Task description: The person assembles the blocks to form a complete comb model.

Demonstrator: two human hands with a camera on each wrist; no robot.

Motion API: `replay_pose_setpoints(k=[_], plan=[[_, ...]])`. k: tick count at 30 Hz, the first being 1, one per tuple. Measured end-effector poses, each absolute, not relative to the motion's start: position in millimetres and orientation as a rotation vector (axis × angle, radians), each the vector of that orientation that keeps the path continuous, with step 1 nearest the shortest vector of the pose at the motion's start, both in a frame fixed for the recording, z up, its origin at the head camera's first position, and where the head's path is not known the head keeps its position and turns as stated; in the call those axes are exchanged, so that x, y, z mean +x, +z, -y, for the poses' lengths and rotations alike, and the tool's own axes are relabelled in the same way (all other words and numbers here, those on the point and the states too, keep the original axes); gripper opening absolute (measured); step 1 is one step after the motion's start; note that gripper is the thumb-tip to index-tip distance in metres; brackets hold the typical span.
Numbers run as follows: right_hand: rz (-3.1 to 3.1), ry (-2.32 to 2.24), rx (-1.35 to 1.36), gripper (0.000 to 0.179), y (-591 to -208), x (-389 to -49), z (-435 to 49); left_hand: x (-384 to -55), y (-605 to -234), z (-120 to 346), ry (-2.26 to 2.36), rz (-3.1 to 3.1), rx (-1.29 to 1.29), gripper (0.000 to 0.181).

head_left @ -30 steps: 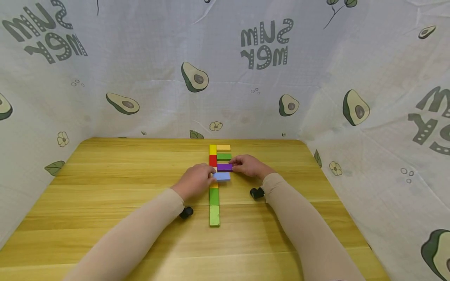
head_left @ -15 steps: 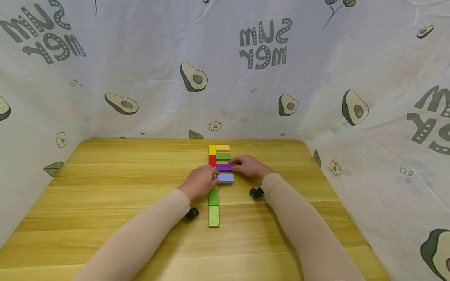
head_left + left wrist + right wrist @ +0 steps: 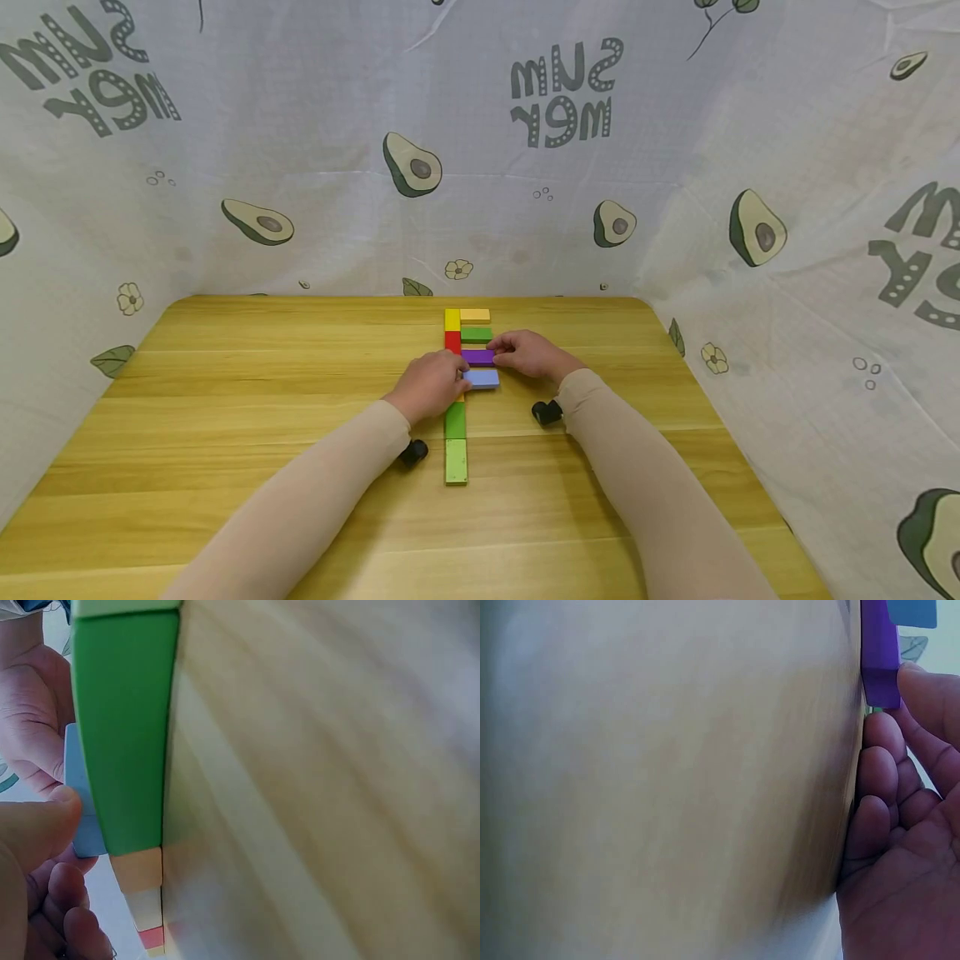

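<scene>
My left hand (image 3: 429, 385) pinches a light blue block (image 3: 482, 380) between thumb and fingers at its left end. Both wrist views show this block (image 3: 84, 799) held above the table. My right hand (image 3: 531, 353) has thumb and index finger at the right end of a purple block (image 3: 478, 357), pinching it. In the right wrist view the purple block (image 3: 880, 656) lies on the wood, with the other fingers curled beside it. A column of flat blocks runs lengthwise: yellow (image 3: 452, 319), red (image 3: 453, 342), cream (image 3: 144, 908), orange (image 3: 138, 871), green (image 3: 455, 421), light green (image 3: 456, 462). My left hand partly covers its middle.
A pale orange block (image 3: 475, 317) and a green block (image 3: 476, 335) stick out rightward from the column's far end. The wooden table (image 3: 225, 433) ends at a hanging white cloth (image 3: 337, 100) printed with avocados at the back and sides.
My left hand has moved a little to the right with the light blue block, then barely shifted over the last half second. The right hand stays at the purple block.
</scene>
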State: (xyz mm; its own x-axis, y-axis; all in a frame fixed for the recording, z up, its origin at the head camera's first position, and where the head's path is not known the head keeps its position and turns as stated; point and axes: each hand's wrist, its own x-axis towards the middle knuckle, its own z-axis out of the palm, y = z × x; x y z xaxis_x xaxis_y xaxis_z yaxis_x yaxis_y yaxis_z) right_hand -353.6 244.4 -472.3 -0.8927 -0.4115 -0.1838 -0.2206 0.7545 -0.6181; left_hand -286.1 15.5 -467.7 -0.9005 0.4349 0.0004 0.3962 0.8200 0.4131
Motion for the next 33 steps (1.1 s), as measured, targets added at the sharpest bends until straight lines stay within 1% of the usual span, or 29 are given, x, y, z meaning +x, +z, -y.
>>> replay_pose_setpoints(k=[25,33], plan=[[-2.630,-0.915,-0.467,0.033,-474.8,-353.9,-244.9,-286.5,-469.6,-22.4,0.546,-2.904,0.635,0.035],[-2.626,-0.913,-0.448,0.034,-473.9,-354.0,-245.3,-283.5,-467.8,-19.3,0.501,-2.891,0.716,0.035]])
